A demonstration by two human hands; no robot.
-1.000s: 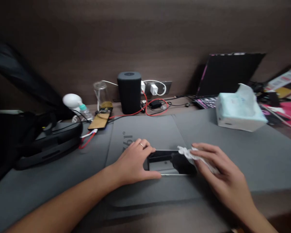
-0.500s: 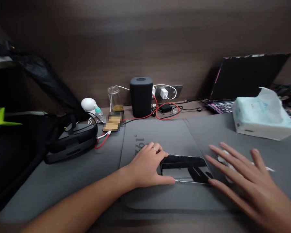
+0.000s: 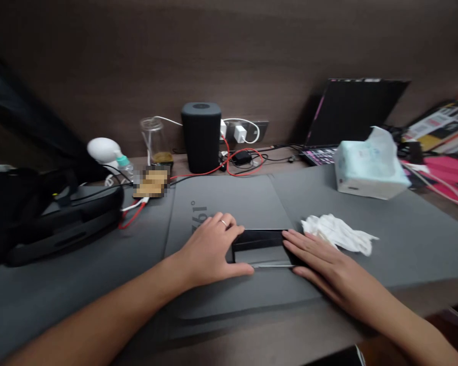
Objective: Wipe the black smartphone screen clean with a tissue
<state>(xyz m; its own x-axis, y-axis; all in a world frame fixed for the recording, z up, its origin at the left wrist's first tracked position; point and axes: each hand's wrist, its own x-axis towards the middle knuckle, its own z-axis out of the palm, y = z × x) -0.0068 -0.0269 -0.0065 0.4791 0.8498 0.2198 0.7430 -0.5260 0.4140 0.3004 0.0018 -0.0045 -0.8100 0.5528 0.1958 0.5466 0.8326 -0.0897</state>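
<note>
A black-screened smartphone [image 3: 265, 249] lies flat, lengthwise across, on the grey desk mat [image 3: 229, 300]. My left hand [image 3: 211, 249], with a ring on one finger, grips its left end, thumb on the near long edge and fingers at the far edge. Over the right end rests my right hand [image 3: 322, 262], its fingers stretched out flat on the glass and the thumb along the near edge. That end of the phone is hidden under the fingers. A crumpled white tissue [image 3: 338, 233] lies just beyond my right hand.
Behind stand a black speaker [image 3: 201, 140], a glass jar [image 3: 154, 140] and tangled cables [image 3: 246, 160]. A tissue pack [image 3: 366, 173] sits before an open laptop [image 3: 356, 114]. At left are a black headset [image 3: 68, 218] and a second phone [image 3: 151, 183], partly pixelated, with cables plugged in.
My right hand has moved left onto the phone's right end, its spread fingers coming together. The tissue is now uncovered. The view has shifted right; my left hand keeps its grip.
</note>
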